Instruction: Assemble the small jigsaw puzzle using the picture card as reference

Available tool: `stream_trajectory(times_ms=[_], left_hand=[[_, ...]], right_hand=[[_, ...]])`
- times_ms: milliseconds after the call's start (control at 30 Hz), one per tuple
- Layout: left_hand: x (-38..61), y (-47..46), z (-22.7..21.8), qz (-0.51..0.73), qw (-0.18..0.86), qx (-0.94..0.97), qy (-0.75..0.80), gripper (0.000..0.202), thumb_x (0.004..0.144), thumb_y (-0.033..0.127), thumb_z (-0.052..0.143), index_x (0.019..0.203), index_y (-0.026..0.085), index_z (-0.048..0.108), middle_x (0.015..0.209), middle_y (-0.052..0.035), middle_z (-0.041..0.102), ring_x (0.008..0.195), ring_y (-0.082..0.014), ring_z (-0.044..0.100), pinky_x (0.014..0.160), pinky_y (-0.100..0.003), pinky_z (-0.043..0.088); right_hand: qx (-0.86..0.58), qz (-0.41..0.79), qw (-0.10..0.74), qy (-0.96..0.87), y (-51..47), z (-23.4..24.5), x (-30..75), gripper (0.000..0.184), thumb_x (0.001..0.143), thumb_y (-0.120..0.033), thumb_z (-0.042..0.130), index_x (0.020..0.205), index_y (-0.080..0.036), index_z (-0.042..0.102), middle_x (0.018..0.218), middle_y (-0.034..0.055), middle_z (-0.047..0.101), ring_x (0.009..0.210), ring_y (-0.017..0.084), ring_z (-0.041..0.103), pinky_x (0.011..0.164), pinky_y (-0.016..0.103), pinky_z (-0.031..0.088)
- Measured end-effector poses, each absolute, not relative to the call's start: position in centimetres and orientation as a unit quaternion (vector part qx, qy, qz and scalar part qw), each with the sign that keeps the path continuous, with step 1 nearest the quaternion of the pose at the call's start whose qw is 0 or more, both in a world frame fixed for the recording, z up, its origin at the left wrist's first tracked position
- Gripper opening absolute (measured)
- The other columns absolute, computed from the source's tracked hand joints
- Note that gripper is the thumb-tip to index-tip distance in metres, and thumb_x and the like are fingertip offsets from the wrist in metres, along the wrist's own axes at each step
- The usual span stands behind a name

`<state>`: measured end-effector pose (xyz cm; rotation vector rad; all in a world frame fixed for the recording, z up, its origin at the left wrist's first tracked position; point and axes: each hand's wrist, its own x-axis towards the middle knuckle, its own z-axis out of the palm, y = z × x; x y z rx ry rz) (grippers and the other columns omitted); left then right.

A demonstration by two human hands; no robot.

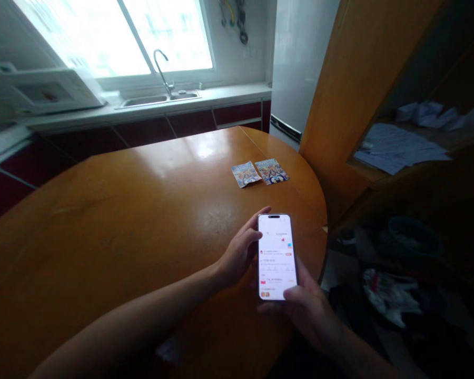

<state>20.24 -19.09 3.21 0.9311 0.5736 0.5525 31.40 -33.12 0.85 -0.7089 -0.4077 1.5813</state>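
A lit smartphone (276, 258) is held upright over the near right part of the wooden table (142, 210). My left hand (240, 252) grips its left edge, thumb at the screen's upper left side. My right hand (306, 300) wraps around the lower right corner, with the thumb over the bottom of the screen; its other fingers are partly hidden behind the phone. The screen is white with small text and a few red and orange icons, too small to read. Beyond the phone, a colourful printed card (246, 174) and a second, similar card (272, 171) lie side by side on the table.
Behind the table runs a counter with a sink (158, 99), a faucet (164, 71) and a white microwave (47, 92). A fridge (300, 63) stands at the back right. Papers (398, 147) lie on a shelf to the right; a basket (414, 237) is on the dark floor.
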Motion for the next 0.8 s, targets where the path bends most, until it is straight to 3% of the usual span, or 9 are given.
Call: stream_trajectory(times_ms=[333, 800], left_hand=[[20.37, -19.01, 3.24, 0.275, 0.819, 0.435, 0.255, 0.065, 0.081, 0.022, 0.051, 0.146, 0.022, 0.042, 0.114, -0.0102, 0.064, 0.090, -0.0229, 0.059, 0.071, -0.031, 0.046], [20.48, -19.07, 3.18, 0.285, 0.822, 0.428, 0.247, 0.059, 0.084, 0.021, 0.049, 0.143, 0.021, 0.047, 0.115, -0.0093, 0.066, 0.094, -0.0223, 0.059, 0.079, -0.032, 0.045]], right_hand=[[-0.301, 0.693, 0.632, -0.176, -33.09, 0.72, 31.39, 0.094, 0.071, -0.011, 0.065, 0.152, -0.030, 0.023, 0.133, 0.0128, 0.061, 0.109, 0.031, 0.066, 0.077, 0.045, 0.060], [-0.302, 0.696, 0.625, -0.184, -33.08, 0.80, 31.40, 0.093, 0.072, -0.013, 0.066, 0.152, -0.030, 0.023, 0.127, 0.0114, 0.064, 0.108, 0.029, 0.066, 0.078, 0.044, 0.059]])
